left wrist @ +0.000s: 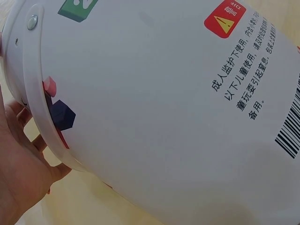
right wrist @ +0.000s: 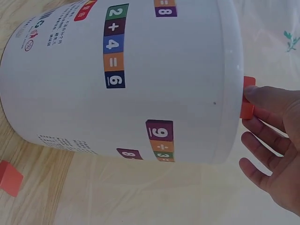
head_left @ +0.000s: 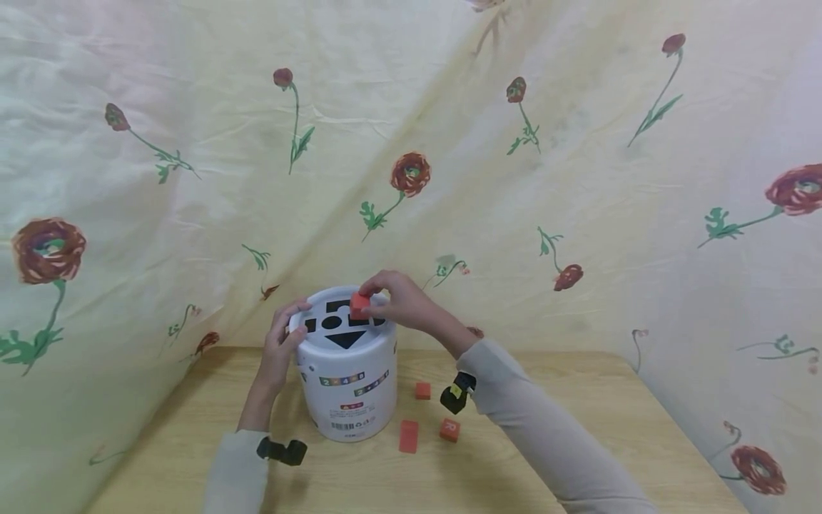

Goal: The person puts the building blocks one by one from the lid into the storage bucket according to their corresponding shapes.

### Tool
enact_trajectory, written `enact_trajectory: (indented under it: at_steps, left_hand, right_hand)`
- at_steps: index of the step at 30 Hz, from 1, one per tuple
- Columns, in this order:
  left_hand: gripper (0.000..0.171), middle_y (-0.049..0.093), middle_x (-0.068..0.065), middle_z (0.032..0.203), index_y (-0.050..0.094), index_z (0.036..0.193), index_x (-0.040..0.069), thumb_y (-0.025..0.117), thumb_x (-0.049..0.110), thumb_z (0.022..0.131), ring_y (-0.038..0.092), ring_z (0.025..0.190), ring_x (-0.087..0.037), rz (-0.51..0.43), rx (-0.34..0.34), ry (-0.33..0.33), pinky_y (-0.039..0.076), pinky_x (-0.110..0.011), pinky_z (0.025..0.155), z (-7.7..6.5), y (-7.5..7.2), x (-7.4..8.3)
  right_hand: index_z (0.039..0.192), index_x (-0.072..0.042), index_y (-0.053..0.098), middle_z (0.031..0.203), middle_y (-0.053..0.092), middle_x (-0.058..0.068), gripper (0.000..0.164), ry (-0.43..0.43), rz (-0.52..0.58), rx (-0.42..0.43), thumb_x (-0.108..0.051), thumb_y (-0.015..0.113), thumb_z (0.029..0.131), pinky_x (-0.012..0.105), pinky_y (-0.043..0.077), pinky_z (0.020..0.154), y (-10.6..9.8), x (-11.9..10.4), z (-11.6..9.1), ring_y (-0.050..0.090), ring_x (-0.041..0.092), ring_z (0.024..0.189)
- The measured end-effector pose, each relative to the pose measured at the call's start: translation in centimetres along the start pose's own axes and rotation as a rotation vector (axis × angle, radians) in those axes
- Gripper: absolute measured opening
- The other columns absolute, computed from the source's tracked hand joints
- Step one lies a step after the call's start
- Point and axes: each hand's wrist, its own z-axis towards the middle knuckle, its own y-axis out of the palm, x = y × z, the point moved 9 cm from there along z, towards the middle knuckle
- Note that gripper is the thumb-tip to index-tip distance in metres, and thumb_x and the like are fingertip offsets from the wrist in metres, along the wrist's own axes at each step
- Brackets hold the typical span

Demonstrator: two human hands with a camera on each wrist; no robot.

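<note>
A white bucket (head_left: 349, 400) with printed sums and a barcode stands upright, its white lid (head_left: 375, 337) cut with black shaped holes. My left hand (head_left: 282, 339) grips the lid's rim at the left, thumb on top; in the left wrist view this hand (left wrist: 21, 171) wraps the rim from the side. Between thumb and fingers my right hand (head_left: 401, 300) pinches a red block (head_left: 358, 305) right at the holes on the lid's right part. The right wrist view has the block (right wrist: 248, 101) at the rim edge, its other fingers loosely spread.
Right of the bucket lie a small red block (head_left: 422, 390), a flat red rectangular block (head_left: 408, 436) and a red block marked R (head_left: 449, 430) on the wooden table (head_left: 359, 478). A flowered cloth (head_left: 462, 214) hangs behind and along the sides.
</note>
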Motion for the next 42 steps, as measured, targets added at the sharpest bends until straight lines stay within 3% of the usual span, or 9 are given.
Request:
enact_trajectory:
  at_steps: [28, 42]
  left_hand:
    - [0.045, 0.028, -0.004, 0.162, 0.048, 0.146, 0.016, 0.046, 0.027, 0.102, 0.038, 0.137, -0.029, -0.016, 0.002, -0.013, 0.049, -0.015, 0.091, -0.1, 0.1, 0.0]
    - [0.046, 0.028, -0.002, 0.162, 0.048, 0.147, 0.017, 0.046, 0.025, 0.102, 0.035, 0.143, -0.031, -0.001, 0.004, -0.018, 0.047, -0.012, 0.093, -0.1, 0.1, -0.1]
  right_hand:
    - [0.117, -0.008, 0.072, 0.114, 0.067, 0.007, 0.028, 0.036, -0.012, -0.055, -0.014, 0.077, 0.09, 0.035, 0.056, 0.092, 1.3, 0.4, -0.2, 0.058, 0.025, 0.107]
    - [0.121, -0.003, 0.071, 0.118, 0.068, 0.01, 0.032, 0.023, -0.012, -0.02, -0.013, 0.076, 0.09, 0.038, 0.056, 0.095, 0.8, 0.5, -0.3, 0.061, 0.025, 0.112]
